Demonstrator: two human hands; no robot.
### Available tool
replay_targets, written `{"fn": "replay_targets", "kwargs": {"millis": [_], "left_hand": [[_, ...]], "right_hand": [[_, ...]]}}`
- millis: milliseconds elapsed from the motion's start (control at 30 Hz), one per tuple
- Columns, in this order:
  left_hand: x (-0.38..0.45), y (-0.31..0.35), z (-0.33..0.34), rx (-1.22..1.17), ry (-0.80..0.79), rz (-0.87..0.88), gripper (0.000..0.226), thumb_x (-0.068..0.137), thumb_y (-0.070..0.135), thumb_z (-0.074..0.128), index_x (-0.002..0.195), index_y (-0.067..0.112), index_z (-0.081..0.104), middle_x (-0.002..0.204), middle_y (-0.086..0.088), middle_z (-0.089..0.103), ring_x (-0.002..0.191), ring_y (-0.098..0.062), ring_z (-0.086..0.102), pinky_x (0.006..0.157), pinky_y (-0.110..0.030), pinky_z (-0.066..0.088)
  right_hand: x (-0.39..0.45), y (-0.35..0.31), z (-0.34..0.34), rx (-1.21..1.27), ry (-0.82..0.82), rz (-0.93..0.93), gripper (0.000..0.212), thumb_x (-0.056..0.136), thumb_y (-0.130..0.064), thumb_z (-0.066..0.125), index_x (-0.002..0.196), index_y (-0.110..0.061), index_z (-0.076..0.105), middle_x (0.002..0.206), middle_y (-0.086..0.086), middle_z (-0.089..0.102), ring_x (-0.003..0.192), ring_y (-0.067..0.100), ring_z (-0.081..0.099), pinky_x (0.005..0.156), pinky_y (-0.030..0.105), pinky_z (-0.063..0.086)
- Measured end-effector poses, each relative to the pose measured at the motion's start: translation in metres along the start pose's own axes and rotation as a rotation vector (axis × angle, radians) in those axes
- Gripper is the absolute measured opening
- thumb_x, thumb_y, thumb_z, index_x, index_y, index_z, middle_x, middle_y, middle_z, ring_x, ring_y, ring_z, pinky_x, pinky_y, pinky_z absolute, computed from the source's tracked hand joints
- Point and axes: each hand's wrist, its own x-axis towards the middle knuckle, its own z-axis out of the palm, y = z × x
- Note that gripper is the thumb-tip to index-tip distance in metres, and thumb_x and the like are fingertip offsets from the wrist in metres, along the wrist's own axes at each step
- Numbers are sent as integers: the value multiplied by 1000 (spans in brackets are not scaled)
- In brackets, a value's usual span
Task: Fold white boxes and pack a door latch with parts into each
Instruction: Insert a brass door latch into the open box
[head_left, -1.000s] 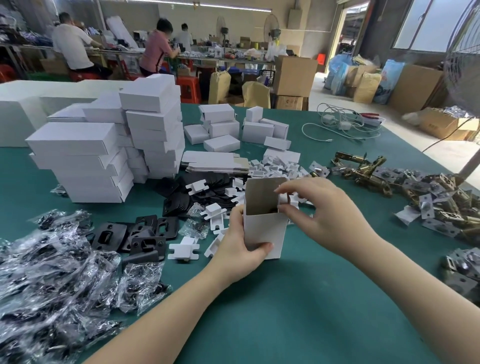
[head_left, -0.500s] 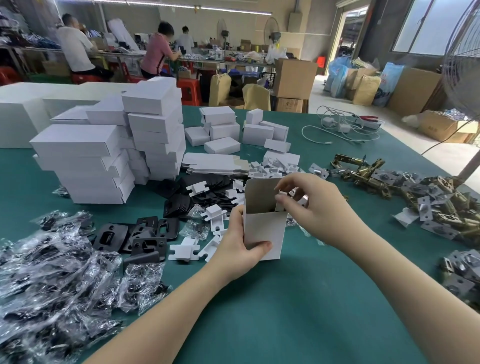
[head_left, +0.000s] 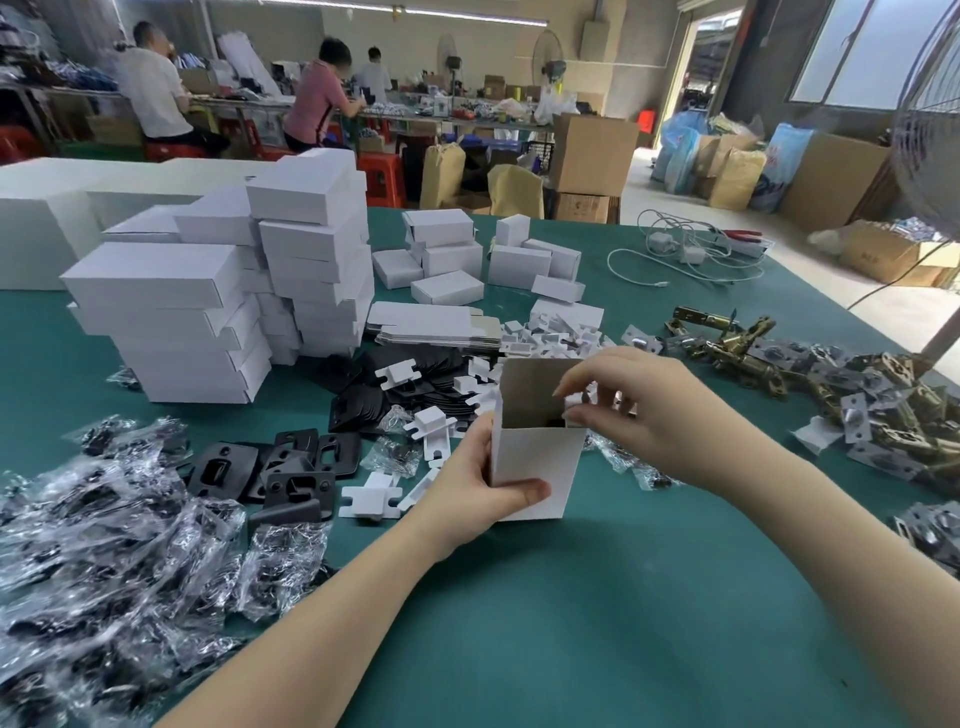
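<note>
A small white box (head_left: 535, 457) stands upright on the green table (head_left: 597, 613), its top open and its lid flap raised at the back. My left hand (head_left: 480, 493) grips its lower left side, thumb across the front. My right hand (head_left: 639, 410) hovers at the box's upper right corner and pinches a small white piece at the rim. Dark contents show inside the opening. Brass door latches (head_left: 737, 348) lie in a pile to the right.
Stacks of folded white boxes (head_left: 208, 312) rise at the left. Flat box blanks (head_left: 431, 322), white card inserts (head_left: 371, 501), black strike plates (head_left: 270, 467) and bagged parts (head_left: 104, 561) lie around. A fan (head_left: 930, 130) stands at the right edge. People work at far tables.
My right hand has lifted slightly from inside the box opening to its upper right rim. My left hand and the box have stayed in place.
</note>
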Motion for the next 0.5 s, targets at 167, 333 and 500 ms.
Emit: {"fn": "replay_targets", "kwargs": {"millis": [167,333,500], "left_hand": [[1,0,-4,-190,58,-7,57,68,2,74,118,21,54,101,3,72,95,-13,67,79,-27,54],[0,-4,3,-213,12,-37,57,66,-1,76,116,18,55,99,3,74,94,-14,69,77,-24,54],[2,-7,6,-63,16,-16,54,67,7,77,113,28,58,98,11,72,94,-8,67,76,-22,53]], "right_hand": [[5,-16,7,4,84,-30,13,93,-19,64,105,-22,66,94,-16,56,80,-5,51,71,11,38],[20,-25,3,-157,-11,-2,16,96,-27,60,110,-21,64,94,-13,56,89,10,54,74,25,40],[2,-18,-3,-233,-152,51,16,97,-27,58,111,-25,64,99,-10,64,93,12,54,83,35,46]]}}
